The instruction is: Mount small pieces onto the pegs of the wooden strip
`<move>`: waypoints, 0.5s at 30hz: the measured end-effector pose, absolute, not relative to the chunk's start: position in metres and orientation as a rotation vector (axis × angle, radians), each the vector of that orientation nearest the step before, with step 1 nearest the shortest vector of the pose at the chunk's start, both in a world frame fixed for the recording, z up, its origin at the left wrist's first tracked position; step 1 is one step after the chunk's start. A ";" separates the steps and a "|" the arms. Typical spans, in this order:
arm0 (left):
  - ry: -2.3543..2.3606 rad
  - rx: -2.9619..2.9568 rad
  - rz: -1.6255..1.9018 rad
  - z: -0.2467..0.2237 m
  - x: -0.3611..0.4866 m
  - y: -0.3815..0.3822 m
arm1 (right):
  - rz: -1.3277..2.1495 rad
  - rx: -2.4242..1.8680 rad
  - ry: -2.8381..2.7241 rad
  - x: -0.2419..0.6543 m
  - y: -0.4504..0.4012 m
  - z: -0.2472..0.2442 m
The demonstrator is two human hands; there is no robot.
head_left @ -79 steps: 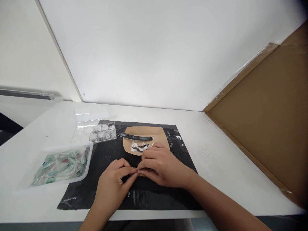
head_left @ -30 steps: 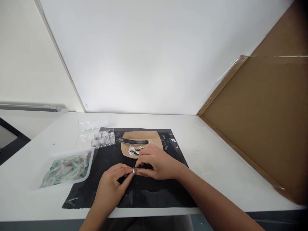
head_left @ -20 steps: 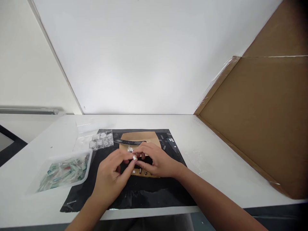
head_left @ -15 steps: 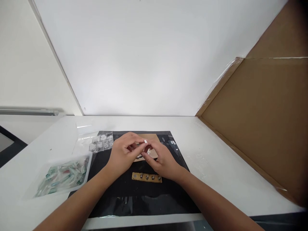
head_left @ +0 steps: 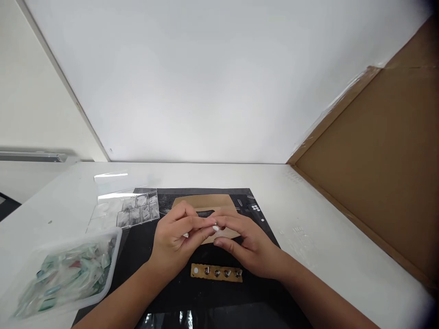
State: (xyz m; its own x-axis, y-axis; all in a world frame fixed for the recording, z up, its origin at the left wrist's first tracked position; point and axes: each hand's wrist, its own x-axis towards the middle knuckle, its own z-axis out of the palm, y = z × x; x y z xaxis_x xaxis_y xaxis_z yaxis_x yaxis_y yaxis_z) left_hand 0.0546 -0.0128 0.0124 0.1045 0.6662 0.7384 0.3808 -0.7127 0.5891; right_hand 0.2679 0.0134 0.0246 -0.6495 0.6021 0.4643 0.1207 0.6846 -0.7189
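White oval [head_left: 216, 228], left fingers [head_left: 198, 222] bent, pinching

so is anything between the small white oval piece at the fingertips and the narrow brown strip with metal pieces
Here only the thumb of the right hand shows between the small white oval piece and the narrow brown strip; no loose object does.

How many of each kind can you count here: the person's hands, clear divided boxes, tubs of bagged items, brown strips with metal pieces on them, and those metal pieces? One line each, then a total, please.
Hands (left hand, right hand): 2
Clear divided box: 1
Tub: 1
Brown strip: 1
Metal pieces: 4
Total: 9
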 end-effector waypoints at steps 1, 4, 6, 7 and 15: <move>1.037 2.151 1.649 0.013 0.054 -0.012 | 0.887 -0.524 -2.171 0.269 0.015 0.025; 0.980 2.214 1.687 0.014 0.054 -0.009 | 0.994 -0.500 -2.125 0.271 0.018 0.025; 0.926 2.252 1.723 0.015 0.054 -0.009 | 1.118 -0.540 -2.089 0.271 0.019 0.025; 0.910 2.271 1.730 0.015 0.054 -0.010 | 1.184 -0.558 -2.066 0.272 0.020 0.025; 0.911 2.463 1.676 0.016 0.057 -0.022 | 1.575 -0.403 -1.923 0.279 0.028 0.027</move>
State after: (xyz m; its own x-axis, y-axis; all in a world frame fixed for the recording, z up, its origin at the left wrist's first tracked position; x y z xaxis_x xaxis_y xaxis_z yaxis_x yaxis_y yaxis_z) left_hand 0.0572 -0.0221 0.0163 0.2503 0.4764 0.8429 0.4480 -0.8287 0.3354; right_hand 0.2787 0.0282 0.0266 -0.7655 0.5866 0.2643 -0.1435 0.2448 -0.9589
